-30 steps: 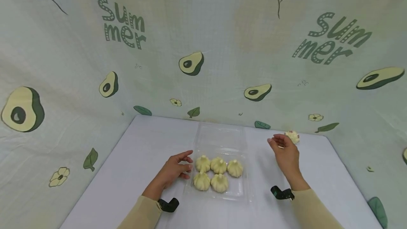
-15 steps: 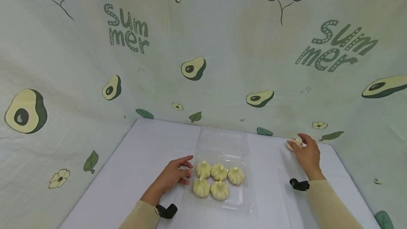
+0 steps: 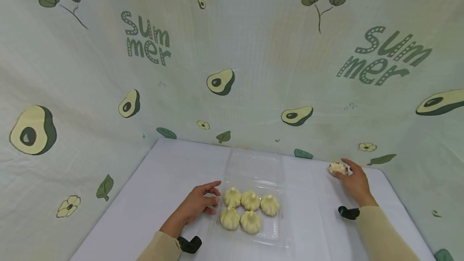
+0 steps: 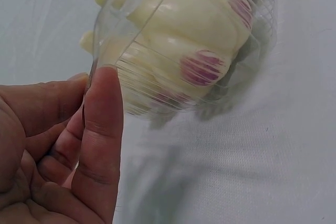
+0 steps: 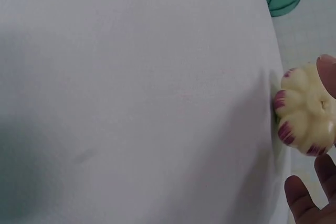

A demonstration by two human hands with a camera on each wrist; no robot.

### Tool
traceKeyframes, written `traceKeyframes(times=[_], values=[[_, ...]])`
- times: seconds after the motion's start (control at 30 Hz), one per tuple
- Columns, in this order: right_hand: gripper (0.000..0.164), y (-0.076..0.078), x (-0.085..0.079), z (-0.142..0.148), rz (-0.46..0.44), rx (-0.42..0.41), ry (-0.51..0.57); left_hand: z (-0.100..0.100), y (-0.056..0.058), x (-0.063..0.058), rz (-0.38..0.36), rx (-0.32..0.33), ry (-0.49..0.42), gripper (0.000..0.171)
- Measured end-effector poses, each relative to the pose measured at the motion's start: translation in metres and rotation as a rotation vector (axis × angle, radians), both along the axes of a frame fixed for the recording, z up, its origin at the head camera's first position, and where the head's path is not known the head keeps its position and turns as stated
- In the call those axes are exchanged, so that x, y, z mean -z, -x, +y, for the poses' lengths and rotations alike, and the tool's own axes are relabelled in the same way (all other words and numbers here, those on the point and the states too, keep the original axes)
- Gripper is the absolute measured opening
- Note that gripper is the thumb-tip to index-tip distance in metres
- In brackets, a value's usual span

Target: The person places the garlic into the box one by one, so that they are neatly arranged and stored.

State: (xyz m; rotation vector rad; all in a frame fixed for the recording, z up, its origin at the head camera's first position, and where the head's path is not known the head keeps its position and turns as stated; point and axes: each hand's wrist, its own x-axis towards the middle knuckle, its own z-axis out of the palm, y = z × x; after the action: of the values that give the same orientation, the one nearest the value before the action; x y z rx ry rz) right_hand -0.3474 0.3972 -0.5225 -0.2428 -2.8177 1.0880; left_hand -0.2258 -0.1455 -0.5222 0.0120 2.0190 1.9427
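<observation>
A clear plastic clamshell container point(image 3: 270, 230) lies with its lid point(image 3: 255, 168) folded back, several pale garlic bulbs point(image 3: 251, 222) standing in its base. At its left side is my left hand point(image 3: 199, 202); the left wrist view shows the thumb and a finger point(image 4: 102, 103) pinching the clear rim point(image 4: 100, 40). Far right on the table, my right hand point(image 3: 357, 182) has its thumb and fingers around a garlic bulb point(image 3: 338, 168) with purple streaks. In the right wrist view the thumb point(image 5: 328, 74) overlaps this garlic bulb point(image 5: 302, 114); part of the hand is cut off.
A white cloth covers the table point(image 3: 174, 168). Behind it and at both sides hangs a pale curtain point(image 3: 253, 43) printed with avocados and lettering. The far garlic bulb lies close to the table's back edge.
My right hand has moved right and away from me, from left of the far garlic bulb to around it. My left hand stays at the container. The head view has shifted slightly.
</observation>
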Motion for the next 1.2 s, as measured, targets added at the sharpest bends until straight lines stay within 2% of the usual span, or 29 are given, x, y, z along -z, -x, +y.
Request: traceKeyframes(times=[0.1,0.33,0.47,0.67,0.9,1.2], values=[[0.071,-0.002,0.003,0.003,-0.016,-0.019,-0.003,0.001,0.000,0.001,-0.004,0.010,0.003,0.066],[0.064,-0.006,0.011,0.004,0.064,-0.061,0.000,0.004,0.001,0.002,-0.010,0.015,0.018,0.066],[0.063,-0.008,0.012,0.003,0.075,-0.038,-0.002,0.005,0.001,0.002,-0.009,0.020,0.024,0.066],[0.068,-0.013,0.012,0.001,0.039,0.012,0.017,0.007,0.000,0.000,0.002,0.029,0.015,0.066],[0.063,-0.022,0.005,-0.010,0.142,0.000,0.017,0.005,-0.001,-0.002,0.010,0.016,0.023,0.066],[0.063,-0.036,-0.008,-0.036,0.153,-0.010,0.067,0.004,-0.002,-0.003,0.020,0.008,0.025,0.066]])
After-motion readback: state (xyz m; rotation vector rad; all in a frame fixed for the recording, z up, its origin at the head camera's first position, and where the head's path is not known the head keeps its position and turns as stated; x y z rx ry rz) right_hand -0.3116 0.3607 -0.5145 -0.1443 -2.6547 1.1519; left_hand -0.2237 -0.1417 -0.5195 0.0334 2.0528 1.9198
